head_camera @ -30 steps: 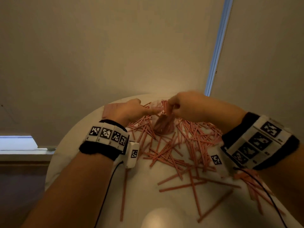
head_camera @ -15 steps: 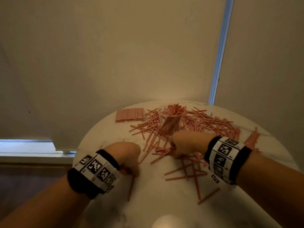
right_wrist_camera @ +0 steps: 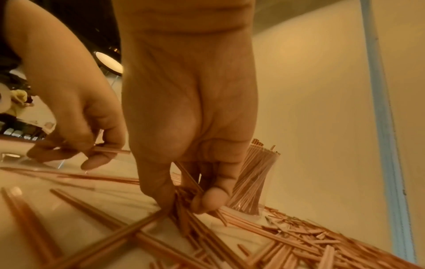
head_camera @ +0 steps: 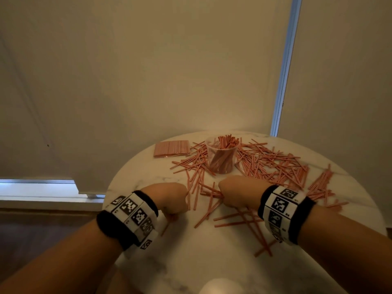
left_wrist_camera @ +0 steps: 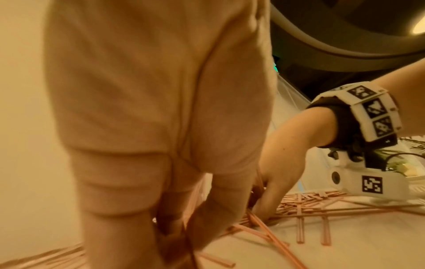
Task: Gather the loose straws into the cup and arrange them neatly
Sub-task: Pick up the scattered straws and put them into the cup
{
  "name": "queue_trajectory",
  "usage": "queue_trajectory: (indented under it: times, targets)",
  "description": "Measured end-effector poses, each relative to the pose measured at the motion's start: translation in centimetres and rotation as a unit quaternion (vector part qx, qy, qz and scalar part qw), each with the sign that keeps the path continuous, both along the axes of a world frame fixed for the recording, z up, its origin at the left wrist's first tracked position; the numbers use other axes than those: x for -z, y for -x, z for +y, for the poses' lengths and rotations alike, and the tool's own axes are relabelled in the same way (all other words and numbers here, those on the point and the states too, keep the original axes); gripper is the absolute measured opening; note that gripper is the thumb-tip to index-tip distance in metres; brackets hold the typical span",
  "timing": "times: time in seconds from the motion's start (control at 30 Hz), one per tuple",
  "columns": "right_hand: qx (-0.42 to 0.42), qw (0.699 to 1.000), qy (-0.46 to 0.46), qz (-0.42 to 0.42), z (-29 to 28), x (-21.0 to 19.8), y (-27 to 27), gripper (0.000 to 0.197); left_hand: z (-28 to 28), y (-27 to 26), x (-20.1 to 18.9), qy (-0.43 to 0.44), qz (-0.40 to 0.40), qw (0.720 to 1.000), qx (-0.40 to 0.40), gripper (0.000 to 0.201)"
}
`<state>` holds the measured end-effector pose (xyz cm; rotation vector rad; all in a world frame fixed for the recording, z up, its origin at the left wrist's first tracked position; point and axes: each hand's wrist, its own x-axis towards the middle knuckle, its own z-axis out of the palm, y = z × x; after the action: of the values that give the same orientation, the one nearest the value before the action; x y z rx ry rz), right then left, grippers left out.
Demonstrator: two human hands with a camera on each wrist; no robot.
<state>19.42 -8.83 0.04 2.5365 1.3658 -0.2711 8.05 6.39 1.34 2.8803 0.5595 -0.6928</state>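
Observation:
A clear plastic cup (head_camera: 221, 154) (right_wrist_camera: 253, 180) holding several red-striped straws stands at the far middle of the round white table (head_camera: 148, 262). Loose straws (head_camera: 271, 164) (right_wrist_camera: 287, 242) lie scattered around it, thickest to its right. My left hand (head_camera: 169, 198) (right_wrist_camera: 87, 145) is down at the near left of the pile and pinches a single straw (right_wrist_camera: 112, 150). My right hand (head_camera: 235, 193) (right_wrist_camera: 186, 198), just in front of the cup, pinches several straws lying on the tabletop between thumb and fingers.
A flat pack of straws (head_camera: 171, 148) lies at the table's far left. A few crossed straws (head_camera: 239, 219) lie near the right wrist. Beige blinds (head_camera: 169, 71) hang close behind the table. The table's near edge curves off on both sides.
Both hands have come back from the cup toward the near side of the pile and dropped to the tabletop, each now pinching straws. The cup stands uncovered with its straws.

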Motion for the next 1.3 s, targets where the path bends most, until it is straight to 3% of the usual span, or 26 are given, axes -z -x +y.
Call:
queue_trajectory:
  times: [0.07,0.17,0.27,0.33,0.4,0.47,0.53,0.57,0.63,0.7,0.77,0.87,0.97,1.03,1.17,1.3]
  targets:
    - [0.010,1.000,0.006,0.011,-0.4,0.0,-0.1,0.023,0.8,0.4,0.3,0.058,-0.045,0.996,-0.043,0.028]
    - [0.024,0.997,-0.062,0.047,-1.1,-0.5,-0.8,0.015,1.5,0.7,0.3,0.106,-0.110,0.985,-0.083,0.038]
    - [0.036,0.988,-0.125,0.082,-1.6,-1.7,-1.6,0.017,1.7,0.6,0.0,0.159,-0.178,0.965,-0.104,0.073]
    - [0.038,0.980,-0.169,0.093,-1.8,-2.8,-1.8,0.015,1.0,0.2,-0.5,0.261,-0.232,0.931,-0.108,0.086]
    - [0.033,0.973,-0.210,0.095,-1.6,-3.8,-1.7,0.012,0.0,-0.5,-1.1,0.360,-0.270,0.886,-0.108,0.080]
    - [0.029,0.964,-0.244,0.104,-1.3,-4.6,-1.4,0.011,-1.2,-1.4,-1.6,0.417,-0.290,0.856,-0.103,0.077]
    - [0.025,0.951,-0.281,0.126,-0.9,-5.3,-1.0,0.014,-2.1,-2.7,-1.7,0.457,-0.306,0.829,-0.097,0.090]
    - [0.028,0.943,-0.299,0.144,-0.7,-5.6,-0.9,0.017,-2.6,-3.3,-1.7,0.479,-0.314,0.814,-0.093,0.088]
    - [0.053,0.913,-0.355,0.196,-0.4,-6.1,-0.6,0.013,-3.4,-4.4,-1.7,0.524,-0.348,0.771,-0.096,0.062]
    - [0.069,0.880,-0.409,0.233,0.1,-6.2,-0.2,0.009,-3.4,-5.1,-1.5,0.554,-0.396,0.718,-0.144,0.041]
    - [0.066,0.867,-0.422,0.255,-0.1,-6.4,-0.3,0.013,-3.6,-5.8,-1.5,0.573,-0.421,0.679,-0.180,0.032]
    - [0.066,0.866,-0.410,0.279,-1.0,-6.6,-0.4,0.010,-3.7,-6.4,-1.2,0.539,-0.441,0.683,-0.220,0.033]
    - [0.086,0.873,-0.415,0.240,-0.8,-6.4,-0.7,0.008,-2.1,-6.8,-0.4,0.486,-0.467,0.686,-0.274,0.032]
    - [0.098,0.856,-0.453,0.229,-0.7,-6.3,-1.0,0.007,-1.4,-6.6,-0.1,0.481,-0.468,0.684,-0.286,0.030]
    - [0.114,0.778,-0.553,0.276,-0.5,-6.5,-1.5,0.011,-1.9,-6.0,-0.2,0.469,-0.482,0.705,-0.225,0.032]
    - [0.143,0.666,-0.616,0.395,0.1,-7.1,-1.2,0.012,-3.3,-6.0,-0.9,0.519,-0.485,0.682,-0.174,0.037]
